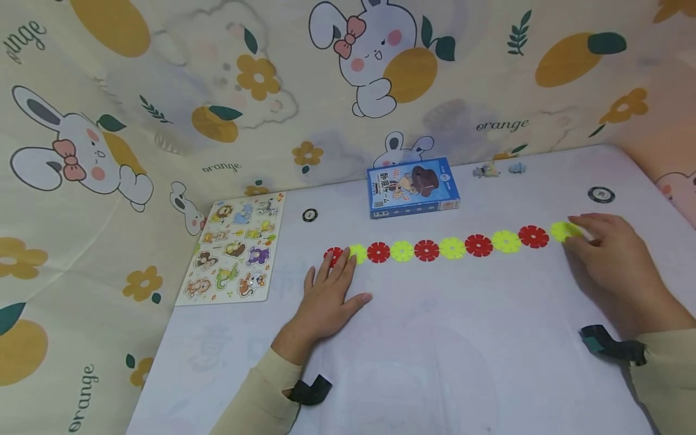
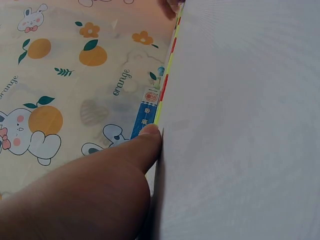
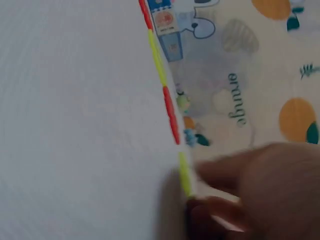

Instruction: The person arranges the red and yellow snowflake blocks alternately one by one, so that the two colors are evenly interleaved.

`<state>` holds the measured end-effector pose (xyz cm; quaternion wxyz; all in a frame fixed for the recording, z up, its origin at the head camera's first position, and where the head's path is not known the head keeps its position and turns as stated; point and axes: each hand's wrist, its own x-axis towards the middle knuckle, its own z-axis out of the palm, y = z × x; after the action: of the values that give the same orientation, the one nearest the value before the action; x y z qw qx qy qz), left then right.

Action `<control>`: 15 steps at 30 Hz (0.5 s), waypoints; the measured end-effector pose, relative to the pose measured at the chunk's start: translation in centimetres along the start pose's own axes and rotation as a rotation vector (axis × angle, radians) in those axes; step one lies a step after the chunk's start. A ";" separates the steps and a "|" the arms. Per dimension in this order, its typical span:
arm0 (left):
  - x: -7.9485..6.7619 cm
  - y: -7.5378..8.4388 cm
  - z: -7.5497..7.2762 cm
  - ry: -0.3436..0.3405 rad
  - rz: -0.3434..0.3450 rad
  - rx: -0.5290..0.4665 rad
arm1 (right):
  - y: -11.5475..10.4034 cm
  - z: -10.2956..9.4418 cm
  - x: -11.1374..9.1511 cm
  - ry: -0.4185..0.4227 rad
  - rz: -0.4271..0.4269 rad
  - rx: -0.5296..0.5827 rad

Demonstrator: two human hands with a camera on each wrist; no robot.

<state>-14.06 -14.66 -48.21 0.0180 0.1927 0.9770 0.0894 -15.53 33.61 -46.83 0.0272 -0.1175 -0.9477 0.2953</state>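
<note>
Red and yellow-green slotted plastic discs alternate in a long row, with a red disc (image 1: 426, 250) near the middle. At the left end, my left hand (image 1: 326, 305) rests with fingers spread, fingertips over an end red disc (image 1: 338, 251) and the neighbouring yellow-green disc (image 1: 359, 252), partly hiding both. My right hand (image 1: 622, 260) pinches the last yellow-green disc (image 1: 562, 231) between thumb and forefinger at the right end. A narrow gap separates it from the nearest red disc (image 1: 533, 237). In the right wrist view, fingers and thumb meet at this yellow-green disc (image 3: 184, 172).
Behind the row lies a blue game box (image 1: 413, 188). An animal sticker board (image 1: 231, 251) is at the left. Round black markers (image 1: 310, 215) flank the row farther back, and small figurines (image 1: 486, 170) stand at the back edge. A patterned cloth (image 1: 326, 78) hangs behind.
</note>
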 end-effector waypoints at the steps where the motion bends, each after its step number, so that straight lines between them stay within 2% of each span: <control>1: 0.0 0.0 0.0 0.000 -0.001 -0.001 | -0.1 0.0 0.0 -0.023 -0.030 -0.040; 5: 0.1 0.1 -0.1 0.003 0.000 -0.007 | -0.4 0.0 -0.2 -0.084 -0.086 -0.130; 10: 0.2 0.1 0.0 -0.007 -0.002 -0.005 | -0.3 0.2 -0.2 -0.031 -0.084 -0.141; 15: 0.1 0.0 0.0 -0.019 -0.009 -0.011 | 0.0 0.5 -0.2 0.011 -0.105 -0.092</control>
<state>-14.13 -14.62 -48.22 0.0287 0.1890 0.9772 0.0927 -15.44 33.29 -47.23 0.0422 -0.0705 -0.9650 0.2490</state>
